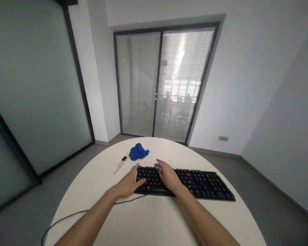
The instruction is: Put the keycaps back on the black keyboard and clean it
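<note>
A black keyboard lies on the pale round table, its cable running off to the left. My left hand grips the keyboard's left end, thumb over the lower keys and fingers along the side edge. Over the left part of the keys is my right hand, with bent fingers close together. A small pale bit shows between its fingertips, too small to make out. Beyond the keyboard sits a crumpled blue cloth. Left of it are a thin pale stick and a small black piece with thin wires.
The round table has a curved edge on its far side and both flanks. The cable crosses its left part and hangs over the edge. Behind stand a glass door with blinds and frosted glass panels at left.
</note>
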`<state>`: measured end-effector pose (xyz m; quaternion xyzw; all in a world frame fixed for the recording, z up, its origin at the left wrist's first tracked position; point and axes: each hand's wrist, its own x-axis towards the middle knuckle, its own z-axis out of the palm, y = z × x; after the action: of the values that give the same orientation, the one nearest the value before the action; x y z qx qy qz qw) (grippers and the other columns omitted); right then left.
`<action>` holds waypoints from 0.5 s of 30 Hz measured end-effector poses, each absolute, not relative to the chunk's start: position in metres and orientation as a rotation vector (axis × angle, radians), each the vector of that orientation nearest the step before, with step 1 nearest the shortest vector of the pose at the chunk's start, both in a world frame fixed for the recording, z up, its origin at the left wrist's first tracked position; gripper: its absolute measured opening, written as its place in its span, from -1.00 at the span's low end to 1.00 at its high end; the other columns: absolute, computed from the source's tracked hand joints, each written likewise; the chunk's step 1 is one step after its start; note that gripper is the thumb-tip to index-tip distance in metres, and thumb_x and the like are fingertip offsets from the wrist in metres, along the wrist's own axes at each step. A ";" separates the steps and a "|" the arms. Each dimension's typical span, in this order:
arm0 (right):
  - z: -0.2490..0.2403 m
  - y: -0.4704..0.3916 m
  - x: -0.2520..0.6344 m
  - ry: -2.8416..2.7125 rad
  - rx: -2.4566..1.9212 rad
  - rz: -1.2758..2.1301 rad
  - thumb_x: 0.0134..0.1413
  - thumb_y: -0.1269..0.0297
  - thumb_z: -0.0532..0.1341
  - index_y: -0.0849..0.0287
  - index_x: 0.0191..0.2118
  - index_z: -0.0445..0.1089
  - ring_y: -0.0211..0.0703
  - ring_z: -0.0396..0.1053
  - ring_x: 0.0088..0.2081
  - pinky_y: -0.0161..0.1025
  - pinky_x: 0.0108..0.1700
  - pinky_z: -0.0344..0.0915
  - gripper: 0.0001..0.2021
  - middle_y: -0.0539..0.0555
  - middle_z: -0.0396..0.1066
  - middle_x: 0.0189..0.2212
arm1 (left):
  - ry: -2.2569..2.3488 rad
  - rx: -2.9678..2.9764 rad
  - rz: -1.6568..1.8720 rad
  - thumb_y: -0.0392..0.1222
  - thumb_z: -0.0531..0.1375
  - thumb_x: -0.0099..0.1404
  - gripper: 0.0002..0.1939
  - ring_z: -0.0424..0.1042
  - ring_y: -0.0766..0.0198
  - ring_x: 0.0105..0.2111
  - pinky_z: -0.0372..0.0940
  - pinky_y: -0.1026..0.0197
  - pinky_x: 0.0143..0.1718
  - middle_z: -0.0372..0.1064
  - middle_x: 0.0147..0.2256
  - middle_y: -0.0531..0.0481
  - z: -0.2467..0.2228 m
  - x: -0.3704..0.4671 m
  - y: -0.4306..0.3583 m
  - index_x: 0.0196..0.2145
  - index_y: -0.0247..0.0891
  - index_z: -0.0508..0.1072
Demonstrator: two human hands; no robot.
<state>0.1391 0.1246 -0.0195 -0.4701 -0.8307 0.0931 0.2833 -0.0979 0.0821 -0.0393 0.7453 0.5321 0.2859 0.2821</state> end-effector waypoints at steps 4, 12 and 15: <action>-0.026 0.124 0.133 -2.213 -1.278 0.214 0.22 0.47 0.06 0.24 0.07 0.47 -0.03 0.33 0.18 -0.05 0.28 0.17 -0.63 0.20 0.42 0.12 | 1.454 1.934 0.852 0.07 0.06 0.38 -0.39 0.17 0.02 0.27 0.02 -0.04 0.32 0.14 0.27 -0.31 -0.040 -0.094 0.094 0.24 -0.37 0.18; -0.025 0.118 0.136 -2.161 -1.364 0.162 0.20 0.43 0.11 0.13 0.12 0.44 0.07 0.34 0.15 0.03 0.23 0.18 -0.60 0.21 0.42 0.13 | 1.554 1.933 1.011 0.01 -0.05 0.45 -0.53 0.29 0.06 0.18 0.09 -0.07 0.27 0.32 0.16 -0.21 -0.051 -0.090 0.096 0.17 -0.30 0.31; -0.025 0.119 0.136 -2.172 -1.345 0.194 0.18 0.50 0.08 0.12 0.12 0.40 -0.02 0.39 0.11 -0.10 0.20 0.21 -0.58 0.15 0.46 0.09 | 1.569 1.988 1.000 -0.02 -0.05 0.45 -0.50 0.24 0.06 0.23 0.04 -0.07 0.30 0.27 0.21 -0.23 -0.055 -0.091 0.096 0.22 -0.32 0.28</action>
<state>0.1355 0.1185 -0.0254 -0.5031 -0.8123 0.0726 0.2859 -0.0912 0.0960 -0.0554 0.7143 0.5635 0.3591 0.2079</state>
